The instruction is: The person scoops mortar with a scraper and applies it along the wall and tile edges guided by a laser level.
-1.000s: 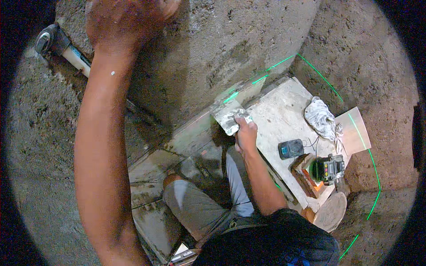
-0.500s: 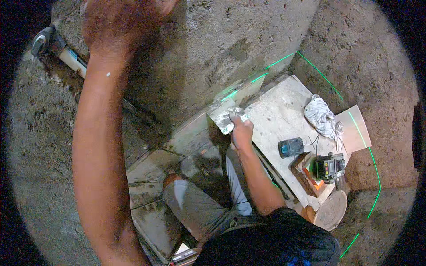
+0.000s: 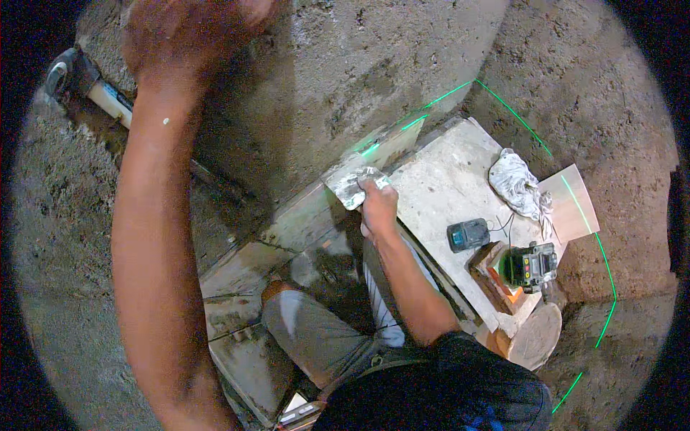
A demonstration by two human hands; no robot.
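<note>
My right hand [image 3: 379,208] grips a flat scraper [image 3: 352,188], its broad blade smeared white and grey. The blade is beside the strip of tiles [image 3: 305,208] along the foot of the rough wall, near the green laser line. Whether it touches the tiles is hard to tell. High on the left, my left hand [image 3: 190,36] is raised in front of the wall. Its fingers are blurred and partly cut off by the upper edge, so their pose is hidden.
A pale board [image 3: 438,169] at the right bears a laser level [image 3: 528,267], a dark battery-like block [image 3: 467,235] and a crumpled cloth [image 3: 514,185]. A pinkish sheet [image 3: 571,205] leans behind. Near it sits a round disc [image 3: 535,337]. A pipe [image 3: 108,97] runs along the left wall.
My right hand has shifted slightly left and up with the scraper. The left hand and arm have moved a little to the left. The whole view has shifted slightly too.
</note>
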